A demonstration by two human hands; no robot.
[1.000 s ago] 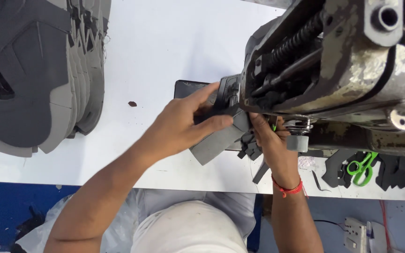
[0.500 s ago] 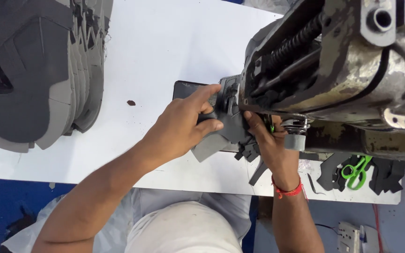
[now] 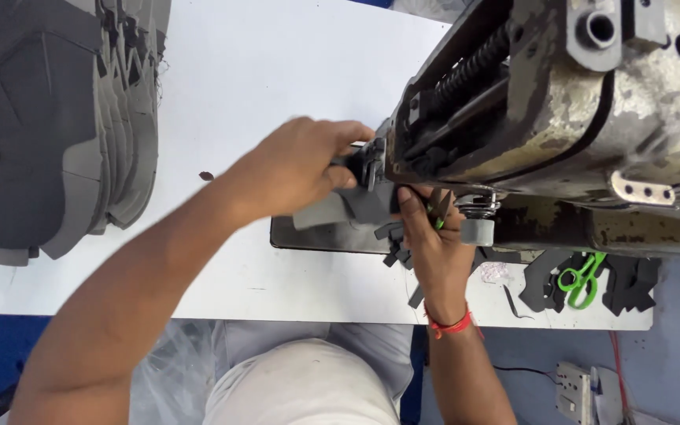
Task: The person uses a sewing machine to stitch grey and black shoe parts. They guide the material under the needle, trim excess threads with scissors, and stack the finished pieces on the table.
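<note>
Two bare forearms without sleeves; the right hand has a red thread bracelet at its wrist. Light beige trousers cover the lap.

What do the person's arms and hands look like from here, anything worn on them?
Both forearms are bare, no sleeves or gloves in view. The left hand wears nothing visible. The right hand has a red thread band tied around the wrist. No rings or watch show.

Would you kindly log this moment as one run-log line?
left hand: grips grey piece | right hand: steadies it under sewing machine | green scissors: idle on table
</note>
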